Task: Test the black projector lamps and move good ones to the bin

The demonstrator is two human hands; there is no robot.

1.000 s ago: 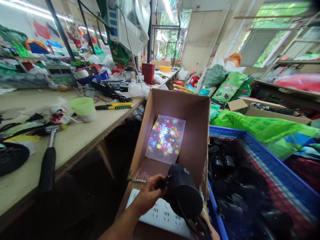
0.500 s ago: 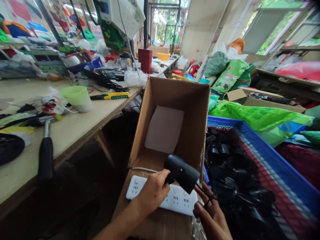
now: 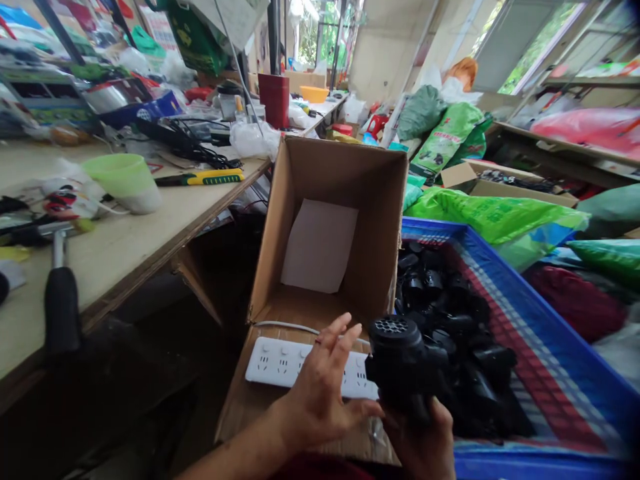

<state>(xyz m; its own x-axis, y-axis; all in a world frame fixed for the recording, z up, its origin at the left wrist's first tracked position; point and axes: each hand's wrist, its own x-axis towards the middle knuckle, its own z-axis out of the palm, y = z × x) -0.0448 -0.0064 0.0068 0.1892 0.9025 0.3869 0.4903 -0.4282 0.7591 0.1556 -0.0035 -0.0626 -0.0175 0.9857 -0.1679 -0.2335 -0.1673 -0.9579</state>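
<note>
While the right hand (image 3: 417,437) is gripping it from below, a black cylindrical projector lamp (image 3: 406,365) is hanging just over the right end of a white power strip (image 3: 295,363). Its long axis is tilting, with the round perforated end cap (image 3: 391,327) pointing up and to the left. The right hand's fingers are curling under the lamp's body. The left hand (image 3: 317,393) is spread open and holding nothing, its fingers fanned apart just beside the lamp and above the strip.

Behind the strip, an open cardboard box (image 3: 383,207) is standing with a sheet of white paper (image 3: 320,247) inside it. On the right, a blue plastic crate (image 3: 435,230) is holding a heap of black lamps (image 3: 450,320). On the left, a wooden workbench (image 3: 115,267) is carrying a pale green cup (image 3: 123,183), a yellow-handled tool (image 3: 217,177) and a black-handled hammer (image 3: 61,310).
</note>
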